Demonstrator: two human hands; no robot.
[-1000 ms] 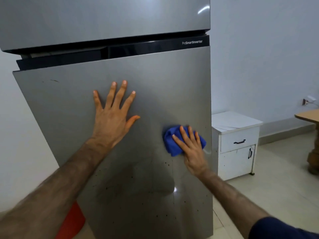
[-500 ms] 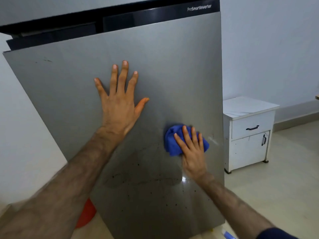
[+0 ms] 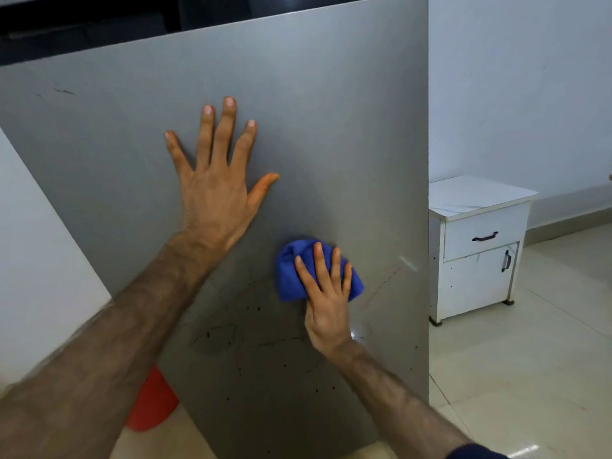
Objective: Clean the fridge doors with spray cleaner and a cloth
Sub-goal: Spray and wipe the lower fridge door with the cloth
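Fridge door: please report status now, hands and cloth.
Left hand flat on fridge door. Right hand presses blue cloth to door. Dark specks below cloth. Nothing in the way.

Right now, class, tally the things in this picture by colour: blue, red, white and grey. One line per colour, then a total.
Blue: 1, the cloth
Red: 1, the bucket
White: 1, the cabinet
Grey: 1, the fridge door
Total: 4

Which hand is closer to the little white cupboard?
The right hand. It presses the blue cloth on the fridge door, near the door's edge beside the white cupboard. The left hand lies flat, farther across the door.
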